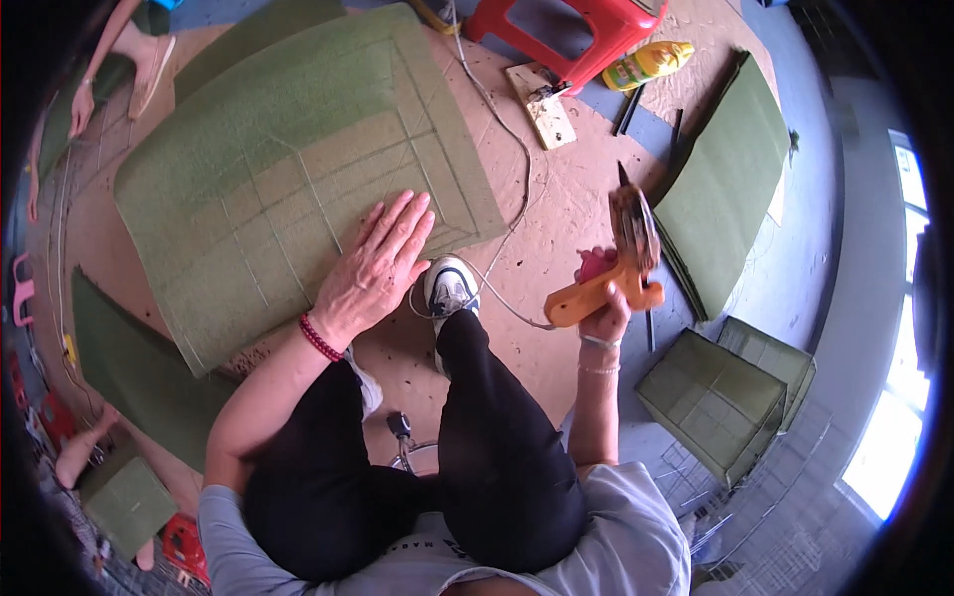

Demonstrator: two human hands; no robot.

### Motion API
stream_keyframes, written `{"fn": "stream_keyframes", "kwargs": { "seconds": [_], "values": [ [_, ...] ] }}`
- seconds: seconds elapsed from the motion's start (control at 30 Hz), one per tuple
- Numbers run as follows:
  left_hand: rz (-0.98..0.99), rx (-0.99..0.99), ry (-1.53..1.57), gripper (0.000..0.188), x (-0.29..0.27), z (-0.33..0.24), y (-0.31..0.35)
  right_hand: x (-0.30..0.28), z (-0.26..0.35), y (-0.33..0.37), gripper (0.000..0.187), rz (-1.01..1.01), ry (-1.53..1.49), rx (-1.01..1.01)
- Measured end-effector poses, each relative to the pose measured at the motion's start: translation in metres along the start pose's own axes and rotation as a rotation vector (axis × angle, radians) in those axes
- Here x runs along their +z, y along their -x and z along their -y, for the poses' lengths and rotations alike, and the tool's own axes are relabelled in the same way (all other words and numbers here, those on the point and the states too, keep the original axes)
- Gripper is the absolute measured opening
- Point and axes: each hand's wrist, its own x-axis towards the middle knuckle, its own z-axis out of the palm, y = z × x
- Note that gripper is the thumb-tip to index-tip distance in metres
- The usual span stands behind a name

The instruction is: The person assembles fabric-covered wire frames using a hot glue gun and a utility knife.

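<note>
Left hand: the left hand [376,263] lies flat, fingers spread and palm down, on the near right part of the green felt sheet [288,169]; it grips nothing, only presses.
Right hand: the right hand [603,298] is closed around the handle of an orange glue gun [611,273], lifted off the floor, its dark nozzle pointing up and away from the person.
Felt sheet: large, roughly square, marked with lighter ruled lines; it lies on the brown board floor [556,199], with its near edge running just beside the person's white shoe [451,286].
Cord: a thin cable [502,129] trails from the gun across the board, past the sheet's right edge toward the red stool [586,30].
Right side: a stack of green felt pieces [730,179] lies well apart from the big sheet, with a strip of bare board between them where the gun hangs.
Near right: two felt-covered boxes [720,397] stand beside the person's right arm.
Far edge: a yellow bottle [651,62] and a small wooden block [542,104] rest near the stool.
Left edge: another person's hand [81,104] and a sandalled foot [149,60] touch the floor just beyond the sheet's far left corner.
</note>
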Motion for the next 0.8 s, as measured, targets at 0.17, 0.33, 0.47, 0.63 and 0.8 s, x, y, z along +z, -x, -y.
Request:
{"fn": "stream_keyframes", "kwargs": {
  "seconds": [0.17,0.33,0.47,0.63,0.8],
  "values": [
    [-0.065,-0.012,0.203,0.059,-0.003,0.005,0.007,0.035,0.003,0.041,0.065,0.210,0.082,0.243],
    [-0.147,-0.037,0.415,0.040,-0.004,0.010,0.006,0.036,-0.004,0.078,0.056,0.280,0.172,0.495],
    [-0.140,-0.065,0.482,0.040,-0.004,0.013,0.010,0.035,-0.015,0.078,0.059,0.379,0.249,0.483],
    [-0.201,-0.107,0.761,0.038,-0.005,0.018,0.010,0.054,-0.019,0.073,0.059,0.416,0.188,0.415],
    [-0.236,-0.144,0.853,0.038,-0.005,0.023,0.013,0.040,-0.017,0.082,0.057,0.432,0.519,0.501]
  ]
}}
